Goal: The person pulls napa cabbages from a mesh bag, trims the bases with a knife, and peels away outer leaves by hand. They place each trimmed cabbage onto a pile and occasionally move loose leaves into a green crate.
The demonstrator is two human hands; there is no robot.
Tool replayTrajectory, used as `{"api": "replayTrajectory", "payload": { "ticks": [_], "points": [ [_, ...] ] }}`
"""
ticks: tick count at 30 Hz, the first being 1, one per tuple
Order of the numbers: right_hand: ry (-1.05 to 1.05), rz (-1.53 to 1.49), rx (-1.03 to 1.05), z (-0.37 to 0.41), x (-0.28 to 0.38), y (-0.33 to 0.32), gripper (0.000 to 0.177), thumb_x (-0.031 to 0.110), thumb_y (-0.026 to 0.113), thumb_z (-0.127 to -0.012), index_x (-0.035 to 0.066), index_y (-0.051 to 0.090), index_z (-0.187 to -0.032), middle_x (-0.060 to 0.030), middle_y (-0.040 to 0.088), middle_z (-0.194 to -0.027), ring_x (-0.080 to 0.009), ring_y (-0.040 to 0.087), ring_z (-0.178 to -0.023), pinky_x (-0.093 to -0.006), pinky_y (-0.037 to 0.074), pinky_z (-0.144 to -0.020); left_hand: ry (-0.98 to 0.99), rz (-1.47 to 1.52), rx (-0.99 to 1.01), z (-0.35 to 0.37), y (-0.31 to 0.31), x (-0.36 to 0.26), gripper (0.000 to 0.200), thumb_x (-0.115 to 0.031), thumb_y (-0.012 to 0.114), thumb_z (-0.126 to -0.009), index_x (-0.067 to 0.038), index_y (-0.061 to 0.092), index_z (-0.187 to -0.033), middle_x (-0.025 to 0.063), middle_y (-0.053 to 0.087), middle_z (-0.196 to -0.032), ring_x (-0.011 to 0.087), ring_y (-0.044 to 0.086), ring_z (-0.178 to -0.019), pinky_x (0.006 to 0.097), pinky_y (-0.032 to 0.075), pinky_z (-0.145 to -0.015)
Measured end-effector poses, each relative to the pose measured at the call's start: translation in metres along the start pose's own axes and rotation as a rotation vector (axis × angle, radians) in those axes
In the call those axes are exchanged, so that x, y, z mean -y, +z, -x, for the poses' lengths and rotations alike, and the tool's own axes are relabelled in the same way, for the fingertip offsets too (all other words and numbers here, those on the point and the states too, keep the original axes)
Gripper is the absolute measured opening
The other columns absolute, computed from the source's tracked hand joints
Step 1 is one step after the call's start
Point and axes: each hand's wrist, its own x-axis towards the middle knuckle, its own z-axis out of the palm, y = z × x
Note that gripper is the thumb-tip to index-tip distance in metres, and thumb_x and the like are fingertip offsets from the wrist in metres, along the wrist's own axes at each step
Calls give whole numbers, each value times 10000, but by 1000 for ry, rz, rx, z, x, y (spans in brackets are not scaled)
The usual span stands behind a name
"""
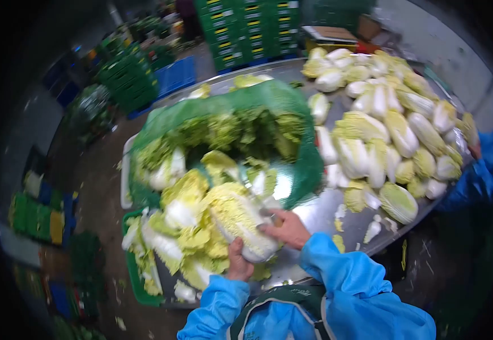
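Note:
A napa cabbage (236, 218) with pale yellow leaves and a white base is held low over the near edge of the metal table. My left hand (238, 262) grips it from below at the near left side. My right hand (286, 228) presses its curled fingers against the cabbage's right side near the base; a pale strip by those fingertips is too blurred to name. Loose cabbage leaves (185, 209) lie just left of the held cabbage. Beyond it, a green mesh bag (241, 97) lies with its mouth open, leafy greens inside.
Many napa cabbages (377, 130) are heaped on the right of the metal table (320, 218). A green crate (136, 292) with leaves stands at the near left. Another person's blue sleeve (479, 164) reaches in from the right. Stacked green crates (249, 31) stand behind.

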Motion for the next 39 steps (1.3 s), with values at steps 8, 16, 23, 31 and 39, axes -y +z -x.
{"api": "replayTrajectory", "payload": {
  "ticks": [8, 16, 23, 31, 39],
  "points": [
    [-176, 7, -386, 7, -41, -19, 412, 317, 657, -813, 60, 607, -1130, -156, 659, -880, -211, 645, -736, -299, 500, -663, 118, -68, 11, -19, 59, 21, 716, -207, 668, -727, -12, 328, -1326, 142, 485, -1228, 282, 513, -1098, 394, 428, -951],
    [-412, 259, -668, -23, -58, -33, 160, 138, 630, -806, -5, 611, -876, -35, 559, -623, -65, 490, -559, -264, 403, -495, 181, -183, -20, -33, 57, 35, 709, -351, 652, -752, -39, 358, -1317, 135, 504, -1226, 279, 513, -1112, 405, 428, -953],
    [-151, 29, -738, -44, -75, -85, 201, 197, 596, -768, 3, 554, -739, -132, 510, -545, -211, 488, -486, -355, 391, -489, -125, -24, 123, -17, 38, 26, 698, -553, 559, -778, -129, 432, -1318, 77, 518, -1278, 309, 504, -1139, 470, 407, -974],
    [148, 628, -711, 5, -98, -203, 359, 320, 623, -757, 41, 613, -983, -196, 636, -792, -370, 615, -738, -423, 486, -669, -366, 68, 184, -19, -15, 25, 846, -579, 636, -694, -145, 365, -1367, 96, 464, -1328, 316, 469, -1178, 501, 382, -994],
    [-166, -607, -273, 61, -59, -148, 900, 168, 745, -752, 36, 170, -1431, -172, 448, -1323, -163, 526, -1063, -279, 441, -878, -58, -342, 417, -78, 124, 93, 722, -499, 554, -832, -128, 288, -1392, 71, 416, -1363, 266, 429, -1222, 429, 327, -1035]
  ]
}}
